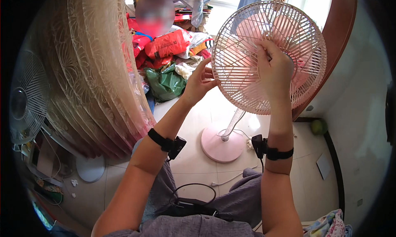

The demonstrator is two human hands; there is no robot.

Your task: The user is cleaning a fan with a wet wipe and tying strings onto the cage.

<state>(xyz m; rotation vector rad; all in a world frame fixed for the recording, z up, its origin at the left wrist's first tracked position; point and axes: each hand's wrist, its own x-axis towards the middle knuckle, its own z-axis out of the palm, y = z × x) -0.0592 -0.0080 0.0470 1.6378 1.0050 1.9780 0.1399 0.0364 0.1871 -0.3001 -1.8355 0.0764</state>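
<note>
Fan head (268, 55) up front, right of centre. My left hand (200, 82) on its left rim; right hand (274, 70) on grille face, fingers (264, 47) at hub. Fan base (222, 144) on floor (194, 113) below head, between my forearms. Curtain (99, 72) left. Second fan (24, 99) far left, behind curtain edge. Bag pile (169, 59) behind, between curtain and fan head.

Lived-in home room, cluttered. Pale tiled floor (198, 113); lace curtain (95, 63) hanging at 10 o'clock; heap of stuffed bags and clothes (169, 59) at 12; pink pedestal fan (268, 55) at 1; second, white fan (24, 101) at 9.
</note>
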